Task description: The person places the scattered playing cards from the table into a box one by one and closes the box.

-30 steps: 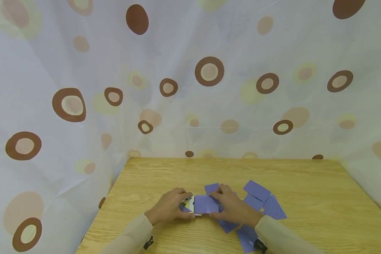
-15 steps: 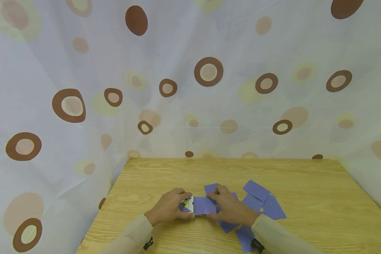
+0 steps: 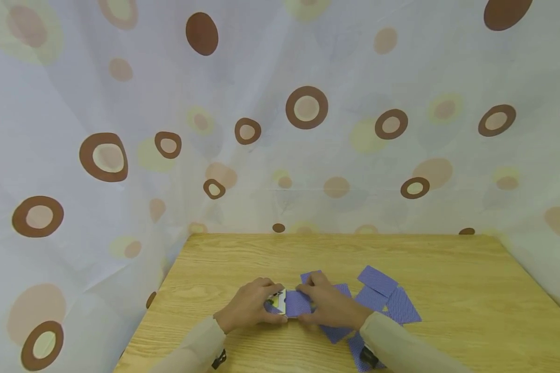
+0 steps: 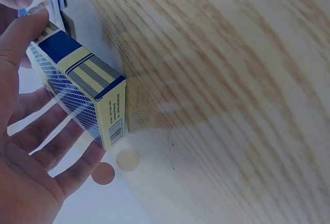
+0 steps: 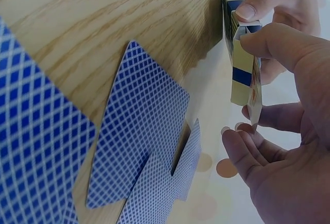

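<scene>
My left hand holds a cream-and-blue playing card box between thumb and fingers; its barcode end faces away from the right hand. At the box's other end, my right hand pinches a blue-backed playing card by its long edges. Part of that card sits inside the box mouth; whether several cards are stacked there I cannot tell. In the right wrist view, a cream flap with a blue band stands out from the box, under the right thumb, beside the card's edge.
Several loose blue-backed cards lie face down on the wooden table, right of and beneath the right hand. Some overlap, as the card in the right wrist view does. A dotted curtain hangs behind and beside the table.
My right hand has moved left toward the box, and less of the pinched card shows between the hands. The left hand and the box have stayed nearly still.
</scene>
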The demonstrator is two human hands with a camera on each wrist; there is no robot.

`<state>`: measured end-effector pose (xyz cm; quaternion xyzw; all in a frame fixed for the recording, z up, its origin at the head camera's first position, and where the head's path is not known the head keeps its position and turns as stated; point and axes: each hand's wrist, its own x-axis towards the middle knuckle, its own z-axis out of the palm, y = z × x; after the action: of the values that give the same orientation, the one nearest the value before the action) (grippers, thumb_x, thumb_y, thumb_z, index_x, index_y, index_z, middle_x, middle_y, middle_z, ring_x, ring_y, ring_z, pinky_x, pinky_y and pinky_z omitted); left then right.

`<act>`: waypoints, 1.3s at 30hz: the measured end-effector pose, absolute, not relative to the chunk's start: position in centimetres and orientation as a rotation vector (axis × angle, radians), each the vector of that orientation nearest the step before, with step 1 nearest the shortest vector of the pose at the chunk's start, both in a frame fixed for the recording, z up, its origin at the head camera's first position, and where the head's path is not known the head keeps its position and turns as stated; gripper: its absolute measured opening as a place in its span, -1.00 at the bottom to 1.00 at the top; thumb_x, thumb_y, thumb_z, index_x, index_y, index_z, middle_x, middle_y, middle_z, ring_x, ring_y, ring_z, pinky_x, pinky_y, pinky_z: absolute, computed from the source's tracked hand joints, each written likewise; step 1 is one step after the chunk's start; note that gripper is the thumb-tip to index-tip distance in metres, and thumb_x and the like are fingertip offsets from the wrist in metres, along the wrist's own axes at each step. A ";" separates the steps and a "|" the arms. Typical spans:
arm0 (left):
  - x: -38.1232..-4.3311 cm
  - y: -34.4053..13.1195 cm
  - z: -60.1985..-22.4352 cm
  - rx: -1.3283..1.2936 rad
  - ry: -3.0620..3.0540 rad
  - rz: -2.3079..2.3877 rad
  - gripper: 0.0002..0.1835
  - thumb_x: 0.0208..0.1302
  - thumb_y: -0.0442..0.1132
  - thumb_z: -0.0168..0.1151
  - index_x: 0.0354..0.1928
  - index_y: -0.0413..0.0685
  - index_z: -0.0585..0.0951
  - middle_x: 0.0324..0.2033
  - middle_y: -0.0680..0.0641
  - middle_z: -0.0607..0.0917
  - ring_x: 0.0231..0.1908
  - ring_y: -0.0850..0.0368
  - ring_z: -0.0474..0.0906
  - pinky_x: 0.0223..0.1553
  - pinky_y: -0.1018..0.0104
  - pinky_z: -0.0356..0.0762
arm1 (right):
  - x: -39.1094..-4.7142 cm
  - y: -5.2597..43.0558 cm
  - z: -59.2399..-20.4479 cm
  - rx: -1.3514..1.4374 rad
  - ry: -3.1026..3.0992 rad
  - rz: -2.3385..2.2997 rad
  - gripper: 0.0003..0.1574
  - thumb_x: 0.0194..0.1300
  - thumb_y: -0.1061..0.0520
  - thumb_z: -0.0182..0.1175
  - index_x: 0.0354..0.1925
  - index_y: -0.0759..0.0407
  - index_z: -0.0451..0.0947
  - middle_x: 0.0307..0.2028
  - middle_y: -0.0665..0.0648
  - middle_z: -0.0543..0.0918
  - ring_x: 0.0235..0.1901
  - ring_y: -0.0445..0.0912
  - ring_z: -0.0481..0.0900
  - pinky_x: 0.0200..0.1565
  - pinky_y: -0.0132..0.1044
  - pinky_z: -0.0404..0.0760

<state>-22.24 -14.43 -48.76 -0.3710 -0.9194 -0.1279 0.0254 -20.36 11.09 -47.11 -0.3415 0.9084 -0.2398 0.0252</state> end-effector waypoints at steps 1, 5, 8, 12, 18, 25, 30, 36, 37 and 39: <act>-22.2 -14.4 -48.7 -1.149 -2.843 -0.394 -0.19 0.16 0.32 0.44 0.30 -0.08 0.61 0.05 -0.04 0.66 0.00 0.12 0.58 -0.07 0.30 0.62 | -20.4 11.0 -47.2 -1.057 2.806 -0.740 -0.12 0.24 -0.08 0.50 0.31 0.42 0.49 -0.07 0.06 0.30 -0.10 -0.11 0.26 -0.11 -0.27 0.49; -22.0 -14.1 -48.6 -1.161 -2.830 -0.391 -0.19 0.16 0.31 0.45 0.30 -0.10 0.61 0.06 -0.07 0.66 0.01 0.08 0.60 -0.06 0.30 0.62 | -20.6 10.5 -47.5 -1.073 2.805 -0.720 -0.11 0.23 -0.10 0.50 0.31 0.42 0.50 -0.09 0.04 0.29 -0.10 -0.11 0.25 -0.09 -0.29 0.48; -22.0 -14.0 -48.6 -1.173 -2.823 -0.408 -0.19 0.15 0.30 0.46 0.29 -0.11 0.61 0.05 -0.07 0.67 0.00 0.10 0.60 -0.09 0.35 0.61 | -20.8 10.2 -47.8 -1.089 2.806 -0.702 -0.09 0.22 -0.12 0.51 0.31 0.42 0.50 -0.10 0.02 0.30 -0.11 -0.13 0.24 -0.09 -0.30 0.46; -21.9 -13.8 -48.5 -1.176 -2.823 -0.422 -0.20 0.16 0.30 0.46 0.28 -0.10 0.62 0.05 -0.06 0.67 -0.02 0.14 0.59 -0.12 0.40 0.59 | -21.0 9.9 -48.0 -1.104 2.813 -0.683 -0.06 0.20 -0.16 0.52 0.31 0.42 0.50 -0.10 0.01 0.33 -0.14 -0.15 0.25 -0.14 -0.34 0.46; -21.9 -13.8 -48.3 -1.169 -2.818 -0.412 -0.18 0.16 0.32 0.44 0.28 -0.12 0.62 0.05 -0.06 0.67 -0.02 0.14 0.59 -0.12 0.40 0.59 | -21.0 10.0 -48.3 -1.066 2.824 -0.706 0.00 0.21 -0.23 0.49 0.31 0.44 0.48 0.00 0.10 0.42 -0.09 -0.13 0.35 -0.09 -0.28 0.57; -21.9 -13.9 -48.5 -1.169 -2.812 -0.373 -0.15 0.15 0.35 0.42 0.29 -0.15 0.61 0.04 -0.08 0.68 -0.02 0.08 0.62 -0.09 0.35 0.63 | -21.2 10.8 -48.6 -0.989 2.752 -0.869 0.05 0.21 -0.33 0.45 0.31 0.42 0.47 0.05 0.21 0.46 -0.15 -0.11 0.47 -0.18 -0.31 0.59; -21.8 -14.0 -48.5 -1.156 -2.823 -0.380 -0.14 0.14 0.36 0.42 0.29 -0.14 0.61 0.03 -0.08 0.68 -0.04 0.10 0.61 -0.12 0.38 0.61 | -21.3 11.3 -48.6 -0.995 2.713 -0.931 -0.08 0.25 -0.22 0.46 0.27 0.41 0.51 -0.03 0.19 0.47 -0.16 -0.05 0.52 -0.21 -0.36 0.59; -21.9 -14.1 -48.7 -1.138 -2.846 -0.431 -0.16 0.16 0.35 0.42 0.30 -0.10 0.60 0.05 -0.05 0.67 -0.03 0.14 0.59 -0.10 0.36 0.61 | -21.1 11.5 -48.8 -0.974 2.710 -0.896 -0.05 0.30 -0.28 0.40 0.34 0.37 0.46 -0.04 0.11 0.45 -0.12 -0.06 0.51 -0.15 -0.31 0.58; -21.9 -14.1 -48.7 -1.140 -2.843 -0.430 -0.16 0.16 0.35 0.43 0.31 -0.10 0.60 0.05 -0.05 0.67 -0.02 0.14 0.59 -0.09 0.35 0.61 | -21.0 11.6 -48.9 -0.975 2.709 -0.898 -0.04 0.30 -0.28 0.39 0.34 0.37 0.46 -0.04 0.11 0.45 -0.11 -0.06 0.51 -0.15 -0.30 0.59; -21.9 -14.1 -48.6 -1.142 -2.835 -0.427 -0.16 0.15 0.33 0.44 0.30 -0.11 0.60 0.05 -0.06 0.67 -0.02 0.13 0.60 -0.08 0.34 0.62 | -21.0 11.8 -49.0 -0.978 2.699 -0.924 -0.04 0.31 -0.27 0.39 0.35 0.38 0.44 -0.03 0.14 0.45 -0.08 -0.02 0.52 -0.12 -0.27 0.61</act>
<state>-21.87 -14.14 -48.65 -0.3700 -0.9183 -0.1382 0.0278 -21.03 11.79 -49.02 -0.3237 0.8931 -0.3059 0.0629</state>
